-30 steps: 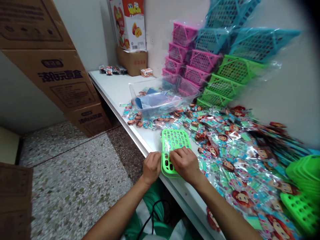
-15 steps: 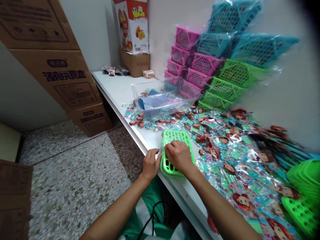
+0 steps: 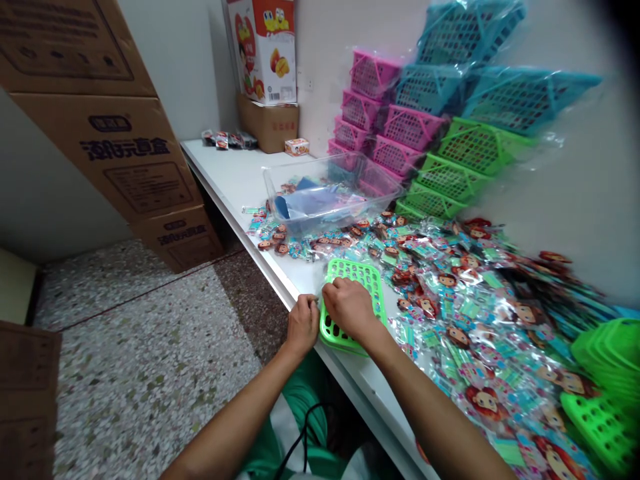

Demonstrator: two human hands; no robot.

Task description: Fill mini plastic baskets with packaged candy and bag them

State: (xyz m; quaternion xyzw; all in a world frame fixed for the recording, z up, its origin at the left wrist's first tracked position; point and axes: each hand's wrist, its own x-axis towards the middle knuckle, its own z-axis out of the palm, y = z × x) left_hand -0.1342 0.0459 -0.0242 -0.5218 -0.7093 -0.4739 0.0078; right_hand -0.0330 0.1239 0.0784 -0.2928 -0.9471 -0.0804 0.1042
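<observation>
A bright green plastic basket (image 3: 376,293) with rows of holes lies at the front edge of the white table, its perforated face up. My left hand (image 3: 303,325) is closed just beside the basket's left edge, fingertips pinched together; what sits between them is too small to make out. Over the left part of the basket rests my right hand (image 3: 350,308), fingers curled down towards the same edge. Its fingertips are hidden, so I cannot see what they grip. A faint clear film shows along the basket's left side.
Many small bagged character packets (image 3: 447,280) spread over the table to the right. Behind the basket stands a clear plastic tub (image 3: 325,217). Wrapped pink, green and blue baskets (image 3: 413,127) are stacked at the wall. More green baskets (image 3: 607,360) nest at right; cartons (image 3: 130,157) rise at left.
My left hand's fingers have drawn together from a looser, spread pose. My right hand has shifted slightly left, towards the basket's left edge. The basket has barely moved.
</observation>
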